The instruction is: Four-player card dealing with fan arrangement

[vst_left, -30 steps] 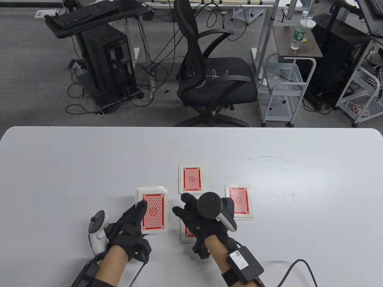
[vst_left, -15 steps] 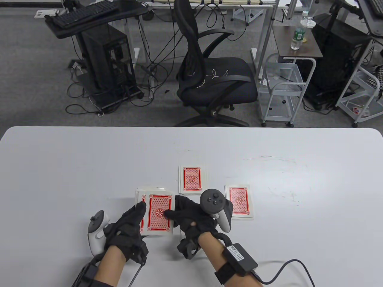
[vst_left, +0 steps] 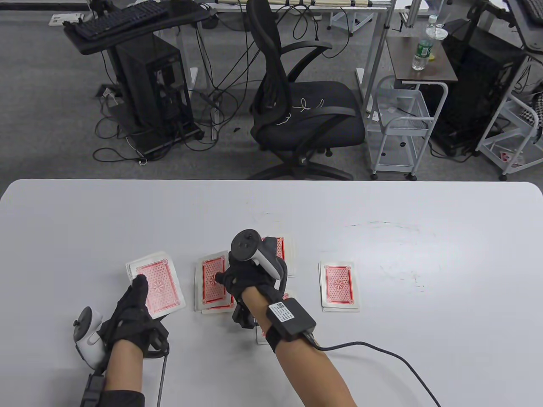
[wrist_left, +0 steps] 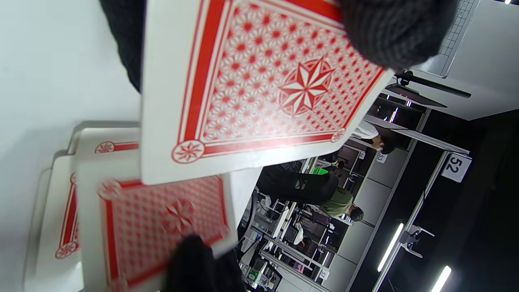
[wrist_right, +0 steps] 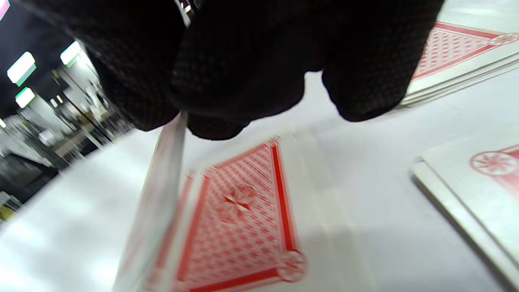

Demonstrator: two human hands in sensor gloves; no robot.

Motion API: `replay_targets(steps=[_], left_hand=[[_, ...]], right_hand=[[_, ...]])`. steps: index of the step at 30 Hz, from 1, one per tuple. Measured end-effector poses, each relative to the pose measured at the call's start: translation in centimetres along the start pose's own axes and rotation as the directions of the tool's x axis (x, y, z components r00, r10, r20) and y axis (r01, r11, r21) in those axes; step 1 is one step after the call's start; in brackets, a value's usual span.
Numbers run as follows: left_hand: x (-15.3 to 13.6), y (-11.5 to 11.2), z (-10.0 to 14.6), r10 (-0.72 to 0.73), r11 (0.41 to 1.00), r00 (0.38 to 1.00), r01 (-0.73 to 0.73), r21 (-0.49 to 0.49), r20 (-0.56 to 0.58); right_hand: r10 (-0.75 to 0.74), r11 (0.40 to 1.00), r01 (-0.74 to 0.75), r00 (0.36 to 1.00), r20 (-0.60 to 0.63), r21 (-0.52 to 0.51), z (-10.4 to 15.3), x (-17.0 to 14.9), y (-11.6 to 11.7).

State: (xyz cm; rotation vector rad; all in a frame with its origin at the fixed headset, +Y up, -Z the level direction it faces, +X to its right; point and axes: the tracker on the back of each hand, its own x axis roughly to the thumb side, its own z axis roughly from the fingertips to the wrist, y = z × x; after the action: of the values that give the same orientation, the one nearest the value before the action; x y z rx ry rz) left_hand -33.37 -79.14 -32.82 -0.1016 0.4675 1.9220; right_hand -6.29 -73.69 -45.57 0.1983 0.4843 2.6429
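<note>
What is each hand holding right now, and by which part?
Left hand grips the deck at its near end. Right hand pinches a single card by its top edge.

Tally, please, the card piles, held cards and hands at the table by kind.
Piles on the table: 4: left pile, far pile, right pile, near pile
Deck, in left hand: 1
Card, in right hand: 1
Hands: 2
Total: 8

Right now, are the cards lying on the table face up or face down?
Face down. The right-hand pile, the left pile under the right hand, and the deck held by the left hand show only red patterned backs.
</note>
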Motion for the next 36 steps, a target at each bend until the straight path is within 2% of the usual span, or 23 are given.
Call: replay_targets(steps=[3, 5, 7, 10, 12, 16, 18, 19, 22, 24, 28, 30, 32, 34, 36], left_hand=[[0.0, -0.5, 0.0, -0.012, 1.0, 1.0, 0.012, -0.02, 0.007], [0.0, -0.7, 0.0, -0.012, 1.0, 1.0, 0.012, -0.026, 0.008], [0.0, -0.7, -0.1, -0.012, 1.0, 1.0, 0.012, -0.028, 0.009], [-0.2, -0.6, -0.1, -0.015, 1.0, 1.0, 0.015, -0.025, 0.007], [-0.3, -0.8, -0.1, -0.015, 1.0, 1.0, 0.015, -0.027, 0.007], [-0.4, -1.5, -0.1, -0.014, 0.998, 1.0, 0.014, -0.057, 0.007], [-0.5, -1.9, 0.1, -0.009, 0.997, 1.0, 0.009, -0.076, 0.007], [-0.6, -2.2, 0.2, -0.005, 0.996, 1.0, 0.006, -0.086, 0.008], [-0.8, -3.1, 0.5, -0.004, 0.993, 1.0, 0.005, -0.12, 0.007], [-0.9, -3.8, 0.7, -0.018, 0.989, 1.0, 0.019, -0.144, 0.009], [-1.2, -4.7, 1.3, -0.027, 0.987, 1.0, 0.028, -0.159, 0.008], [-1.3, -4.8, 1.4, -0.035, 0.986, 0.999, 0.036, -0.165, 0.006], [-1.4, -4.9, 1.4, -0.038, 0.982, 0.999, 0.037, -0.187, -0.004], [-1.4, -4.9, 1.5, -0.039, 0.98, 0.999, 0.036, -0.195, -0.01], [-1.3, -5.1, 1.5, -0.038, 0.975, 0.999, 0.035, -0.22, -0.01]], right_hand=[[0.236, 0.971, -0.237, 0.97, -0.054, -0.013, -1.1, 0.7, 1.5], [0.405, 0.913, -0.407, 0.912, -0.067, -0.01, -1.6, 1.1, 2.4], [0.475, 0.879, -0.477, 0.877, -0.074, -0.018, -1.7, 1.3, 2.9], [0.462, 0.885, -0.465, 0.885, -0.054, -0.041, -1.3, 1.6, 2.4], [0.399, 0.914, -0.4, 0.916, -0.025, -0.063, -0.6, 1.9, 1.4], [0.074, 0.995, -0.068, 0.994, 0.08, -0.077, 1.5, 2.1, -1.3], [-0.116, 0.992, 0.122, 0.978, 0.172, -0.02, 2.3, 2.2, -1.8], [-0.215, 0.976, 0.216, 0.949, 0.229, 0.024, 2.7, 2.3, -1.8], [-0.366, 0.929, 0.328, 0.883, 0.295, 0.172, 3.7, 2.5, -0.9], [-0.378, 0.925, 0.342, 0.872, 0.31, 0.166, 4.4, 2.7, -0.3], [-0.363, 0.926, 0.376, 0.881, 0.303, 0.015, 5.4, 2.2, 0.0], [-0.384, 0.918, 0.395, 0.88, 0.278, 0.016, 5.7, 1.8, -0.1], [-0.384, 0.912, 0.408, 0.881, 0.278, -0.034, 5.9, 1.3, -0.4], [-0.405, 0.902, 0.431, 0.868, 0.286, -0.033, 5.8, 0.6, -0.8], [-0.473, 0.872, 0.489, 0.833, 0.287, 0.018, 5.5, -0.3, -1.1]])
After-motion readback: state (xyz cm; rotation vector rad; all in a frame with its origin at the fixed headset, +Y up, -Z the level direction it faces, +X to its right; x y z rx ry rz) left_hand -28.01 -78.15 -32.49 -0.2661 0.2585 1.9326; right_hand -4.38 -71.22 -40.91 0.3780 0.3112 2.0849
